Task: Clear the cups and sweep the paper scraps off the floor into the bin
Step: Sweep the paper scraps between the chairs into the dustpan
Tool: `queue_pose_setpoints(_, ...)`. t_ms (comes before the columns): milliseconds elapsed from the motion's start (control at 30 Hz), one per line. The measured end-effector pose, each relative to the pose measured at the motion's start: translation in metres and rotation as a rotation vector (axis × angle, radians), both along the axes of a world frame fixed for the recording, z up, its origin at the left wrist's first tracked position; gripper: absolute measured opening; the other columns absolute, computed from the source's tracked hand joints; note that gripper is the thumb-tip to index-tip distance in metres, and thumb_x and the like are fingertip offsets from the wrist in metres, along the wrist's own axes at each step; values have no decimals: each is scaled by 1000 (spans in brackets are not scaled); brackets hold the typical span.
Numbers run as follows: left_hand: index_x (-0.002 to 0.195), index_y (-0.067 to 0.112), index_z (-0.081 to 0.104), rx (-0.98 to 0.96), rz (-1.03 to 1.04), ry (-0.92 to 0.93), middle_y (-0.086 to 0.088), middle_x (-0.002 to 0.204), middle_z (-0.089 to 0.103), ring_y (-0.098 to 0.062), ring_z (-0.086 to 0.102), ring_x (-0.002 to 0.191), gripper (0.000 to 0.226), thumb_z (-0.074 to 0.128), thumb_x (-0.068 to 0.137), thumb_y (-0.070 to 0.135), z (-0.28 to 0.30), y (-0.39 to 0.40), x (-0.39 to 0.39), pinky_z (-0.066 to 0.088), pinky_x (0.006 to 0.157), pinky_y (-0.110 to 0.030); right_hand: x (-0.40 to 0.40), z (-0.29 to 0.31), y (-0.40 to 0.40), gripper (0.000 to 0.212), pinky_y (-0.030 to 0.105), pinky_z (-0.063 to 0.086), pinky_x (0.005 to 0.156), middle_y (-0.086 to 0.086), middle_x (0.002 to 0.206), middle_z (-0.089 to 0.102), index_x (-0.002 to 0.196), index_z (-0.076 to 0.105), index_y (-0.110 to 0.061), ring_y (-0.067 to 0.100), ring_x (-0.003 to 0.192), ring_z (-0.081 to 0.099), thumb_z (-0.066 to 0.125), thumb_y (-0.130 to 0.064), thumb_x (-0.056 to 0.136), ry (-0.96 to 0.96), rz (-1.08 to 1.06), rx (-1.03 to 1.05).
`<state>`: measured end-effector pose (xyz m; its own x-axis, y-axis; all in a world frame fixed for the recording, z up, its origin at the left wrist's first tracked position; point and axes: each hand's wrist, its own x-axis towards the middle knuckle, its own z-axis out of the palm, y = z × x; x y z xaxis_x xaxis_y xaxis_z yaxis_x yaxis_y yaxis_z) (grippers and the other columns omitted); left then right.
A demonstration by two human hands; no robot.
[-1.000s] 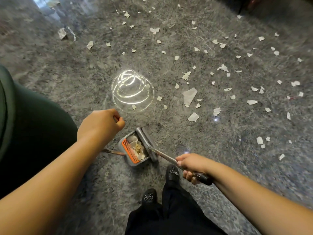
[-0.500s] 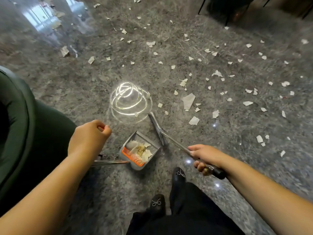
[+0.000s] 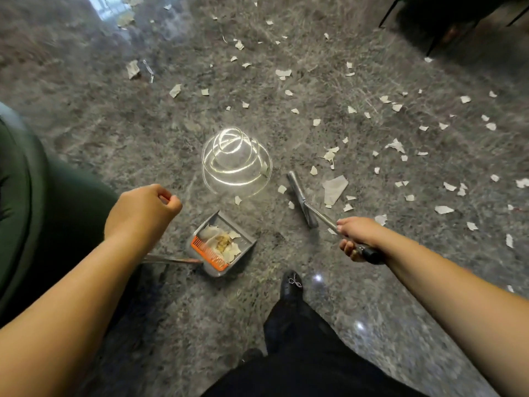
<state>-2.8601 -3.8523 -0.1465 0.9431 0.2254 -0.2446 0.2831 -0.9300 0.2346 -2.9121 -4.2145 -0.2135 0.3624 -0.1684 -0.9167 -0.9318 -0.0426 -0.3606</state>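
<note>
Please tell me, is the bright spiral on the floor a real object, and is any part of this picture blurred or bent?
Head view: the spiral looks like lamp glare mirrored in the glossy floor, with smaller glints by the shoe; far corners are soft; wide-angle bending stretches both forearms at the edges.

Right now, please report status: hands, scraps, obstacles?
Left hand grips dustpan handle, right hand grips broom. Dustpan partly filled. Many paper scraps remain. Nothing blocking.
</note>
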Motion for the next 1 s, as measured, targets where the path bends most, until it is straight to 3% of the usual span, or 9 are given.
queue_pose_setpoints(233, 88, 30, 66, 62, 21, 63, -2, 86, 67, -24, 58, 76, 20, 57, 91, 48, -5, -12, 56, 42, 62, -30, 86, -37, -25, 35, 9, 29, 36, 5, 59, 39, 132, 45, -14, 6, 26, 35, 31, -15, 99, 81, 89, -36)
queue_pose_setpoints(467, 89, 27, 69, 83, 45, 56, -4, 90, 70, -25, 58, 77, 22, 59, 89, 46, -4, -4, 66, 44, 65, -31, 131, -58, 11, 28, 14, 32, 36, 4, 52, 40, 122, 46, -10, 10, 27, 36, 31, -15, 99, 125, 321, -16)
queue_pose_setpoints(600, 86, 30, 67, 112, 59, 51, -1, 82, 63, -22, 52, 72, 17, 58, 89, 44, -8, -6, 73, 39, 62, -29, 139, -52, 39, 30, 13, 31, 37, 0, 35, 40, 126, 42, -9, 11, 28, 35, 30, -13, 100, 115, 506, 30)
queue_pose_setpoints(867, 91, 29, 68, 109, 53, 35, 2, 79, 58, -20, 53, 71, 18, 57, 90, 44, -10, 5, 72, 39, 59, -29, 123, -27, 83, 37, 19, 33, 40, 11, 55, 40, 133, 38, -1, 15, 35, 35, 27, -3, 98, 81, 983, 25)
queue_pose_setpoints(1000, 92, 29, 68, 85, 43, 11, 2, 85, 64, -21, 56, 74, 19, 56, 90, 44, -12, 10, 66, 46, 61, -31, 92, -22, 93, 30, 18, 33, 39, 9, 55, 38, 124, 41, -12, 14, 36, 35, 27, -6, 99, 132, 1027, 43)
